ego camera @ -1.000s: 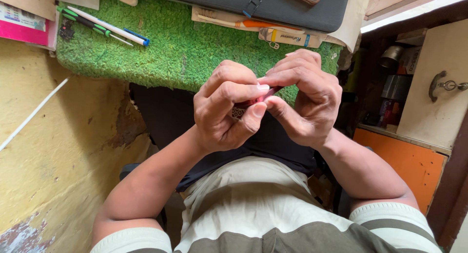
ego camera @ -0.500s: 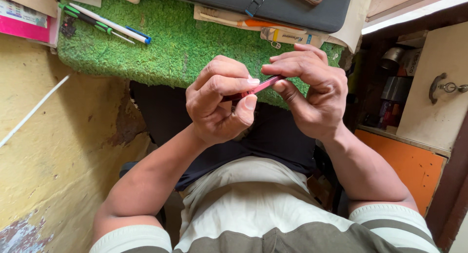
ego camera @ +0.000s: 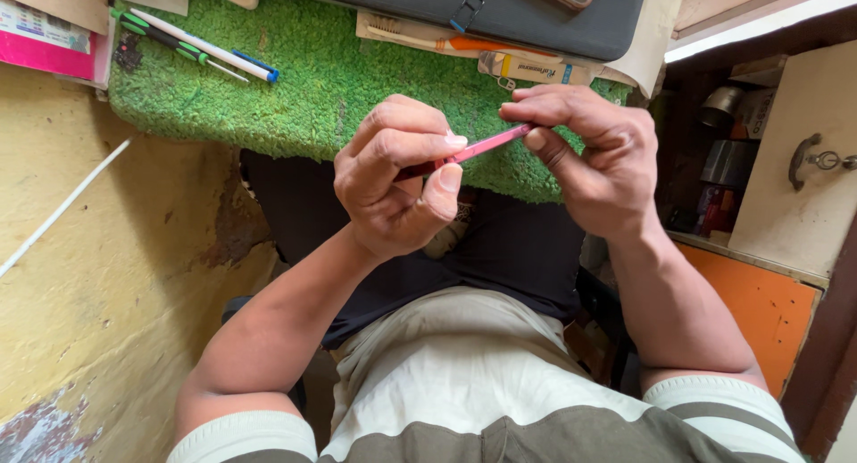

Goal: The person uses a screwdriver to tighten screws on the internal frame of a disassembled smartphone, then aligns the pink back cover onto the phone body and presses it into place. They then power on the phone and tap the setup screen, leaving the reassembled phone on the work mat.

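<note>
pink strip point(ego camera: 486, 146) lengthwise between hands, right end higher

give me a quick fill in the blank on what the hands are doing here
1. Both hands hold a thin ____ stick.
2. The left hand and right hand are above a ____ fuzzy mat.
3. The white pen lies on the mat's ____ side.

Missing words: pink; green; left

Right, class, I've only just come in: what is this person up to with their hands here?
A seated person holds a thin pink strip between both hands above a green fuzzy mat. The left hand pinches one end, the right hand the other. On the mat lie screwdrivers and a pen; a dark case sits at its far edge.
</note>
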Motion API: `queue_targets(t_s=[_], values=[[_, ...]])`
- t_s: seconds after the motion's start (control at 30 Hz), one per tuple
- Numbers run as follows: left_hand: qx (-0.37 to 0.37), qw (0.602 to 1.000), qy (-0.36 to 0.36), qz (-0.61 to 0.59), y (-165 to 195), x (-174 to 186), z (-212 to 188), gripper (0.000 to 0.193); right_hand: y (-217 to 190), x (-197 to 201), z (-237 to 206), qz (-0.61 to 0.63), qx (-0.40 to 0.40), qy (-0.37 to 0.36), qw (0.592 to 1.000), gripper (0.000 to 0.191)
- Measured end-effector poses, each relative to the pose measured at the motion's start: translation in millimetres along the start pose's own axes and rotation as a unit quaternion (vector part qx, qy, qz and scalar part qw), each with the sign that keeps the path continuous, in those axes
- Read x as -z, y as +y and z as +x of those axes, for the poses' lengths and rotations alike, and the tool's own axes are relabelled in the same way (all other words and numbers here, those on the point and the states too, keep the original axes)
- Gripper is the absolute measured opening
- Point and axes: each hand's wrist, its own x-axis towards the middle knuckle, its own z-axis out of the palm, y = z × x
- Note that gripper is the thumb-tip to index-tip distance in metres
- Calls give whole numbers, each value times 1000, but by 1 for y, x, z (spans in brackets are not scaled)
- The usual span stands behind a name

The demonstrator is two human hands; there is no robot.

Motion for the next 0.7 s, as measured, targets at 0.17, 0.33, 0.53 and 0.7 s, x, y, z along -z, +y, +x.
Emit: queue_targets(t_s=[0.17,0.33,0.53,0.7], values=[[-3,1000,6,-5,-2,-1,0,18,11,11,1,89,-64,-20,994,18],[-1,1000,4,-3,-3,0,0,18,24,22,2,124,-109,-39,985,20],[-1,1000,2,1,-3,1,0,18,29,29,4,122,-119,-49,984,29],[12,1000,11,-12,-4,2,1,15,28,34,4,81,-113,-63,988,31]])
